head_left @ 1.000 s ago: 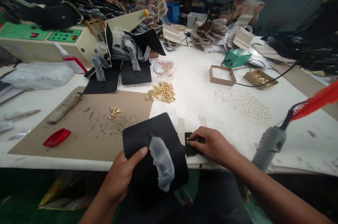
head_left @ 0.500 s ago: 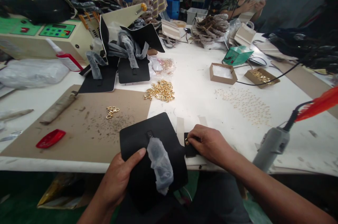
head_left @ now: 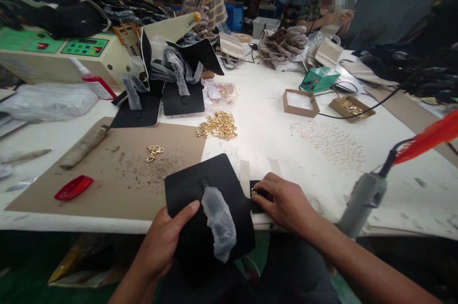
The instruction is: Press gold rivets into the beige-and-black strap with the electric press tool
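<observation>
A black leather piece (head_left: 179,184) with a strap wrapped in clear plastic (head_left: 219,223) hangs over the table's front edge. My left hand (head_left: 168,232) grips its left side, thumb on top. At its right, a narrow black tab (head_left: 256,204) lies on the table. The fingers of my right hand (head_left: 282,199) are pinched at a small gold metal fitting (head_left: 254,192) on this tab. A pile of gold clasps (head_left: 220,125) lies beyond the piece, and a few more gold clasps (head_left: 155,152) rest on the brown board (head_left: 125,199).
A grey electric tool (head_left: 363,201) with an orange ribbon stands at right. Small cardboard boxes (head_left: 300,112), a green box (head_left: 319,79) and scattered tiny rings (head_left: 332,144) lie beyond. A red object (head_left: 74,188) and a machine (head_left: 118,63) are at left. Two people work across the table.
The camera view has shifted slightly. My left hand keeps its hold on the black piece, and the fingers of my right hand have shifted a little at the gold fitting.
</observation>
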The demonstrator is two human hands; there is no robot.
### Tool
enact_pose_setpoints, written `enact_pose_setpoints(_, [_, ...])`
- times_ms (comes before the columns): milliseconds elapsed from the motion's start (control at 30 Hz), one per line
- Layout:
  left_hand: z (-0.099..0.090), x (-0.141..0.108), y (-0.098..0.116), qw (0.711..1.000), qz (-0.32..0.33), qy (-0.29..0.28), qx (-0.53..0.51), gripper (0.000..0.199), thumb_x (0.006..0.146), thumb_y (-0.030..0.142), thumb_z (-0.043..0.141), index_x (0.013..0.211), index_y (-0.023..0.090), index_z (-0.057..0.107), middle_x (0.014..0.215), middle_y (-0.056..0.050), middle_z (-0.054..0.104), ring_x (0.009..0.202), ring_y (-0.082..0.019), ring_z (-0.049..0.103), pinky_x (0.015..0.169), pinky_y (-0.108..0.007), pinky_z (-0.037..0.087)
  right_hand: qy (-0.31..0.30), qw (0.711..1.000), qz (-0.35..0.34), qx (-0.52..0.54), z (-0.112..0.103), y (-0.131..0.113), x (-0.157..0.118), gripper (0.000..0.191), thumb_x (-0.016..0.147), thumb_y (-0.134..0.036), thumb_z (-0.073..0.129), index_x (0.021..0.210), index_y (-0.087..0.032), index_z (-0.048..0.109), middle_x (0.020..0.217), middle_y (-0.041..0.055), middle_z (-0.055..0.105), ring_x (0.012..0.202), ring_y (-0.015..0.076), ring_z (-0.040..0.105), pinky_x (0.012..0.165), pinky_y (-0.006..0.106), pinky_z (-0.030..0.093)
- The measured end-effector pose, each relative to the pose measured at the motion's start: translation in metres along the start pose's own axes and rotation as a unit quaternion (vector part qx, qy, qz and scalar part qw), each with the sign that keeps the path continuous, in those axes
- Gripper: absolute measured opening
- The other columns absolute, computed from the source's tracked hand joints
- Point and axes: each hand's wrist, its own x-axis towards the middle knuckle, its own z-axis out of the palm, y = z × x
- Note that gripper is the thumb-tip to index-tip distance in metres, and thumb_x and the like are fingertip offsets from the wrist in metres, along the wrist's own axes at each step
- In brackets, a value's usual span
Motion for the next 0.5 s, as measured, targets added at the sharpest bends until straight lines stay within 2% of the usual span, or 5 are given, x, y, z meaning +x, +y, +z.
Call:
enact_pose_setpoints(267, [-0.0035, 0.0008, -0.003, 1.0, 0.006, -0.018, -0.003, 0.091, 0.068, 0.047, 0.087, 0.147, 0.016, 0.055, 0.127, -0.014, 0.074, 0.11, -0.029, 0.076, 0.096, -0.034, 0.064, -0.024, 1.0, -0.001, 0.013, -0.0067, 0.0001, 0.0056, 0.013, 0.096, -0.031, 0.062, 0.095, -0.03, 0.076, 0.097, -0.0037, 0.067, 0.086, 0.0116, 0.064, 0.077, 0.026, 0.043])
enact_pose_setpoints(500, [-0.0019, 0.0006, -0.0012, 1.0, -0.002, -0.004, 0.0, 0.098, 0.064, 0.048, 0.089, 0.149, 0.013, 0.053, 0.114, -0.015, 0.078, 0.102, -0.03, 0.077, 0.094, -0.036, 0.065, -0.026, 0.996, 0.026, 0.086, -0.0086, 0.0024, 0.0031, 0.017, 0.091, -0.034, 0.071, 0.107, -0.033, 0.078, 0.103, -0.0041, 0.069, 0.092, 0.0122, 0.065, 0.083, 0.028, 0.046])
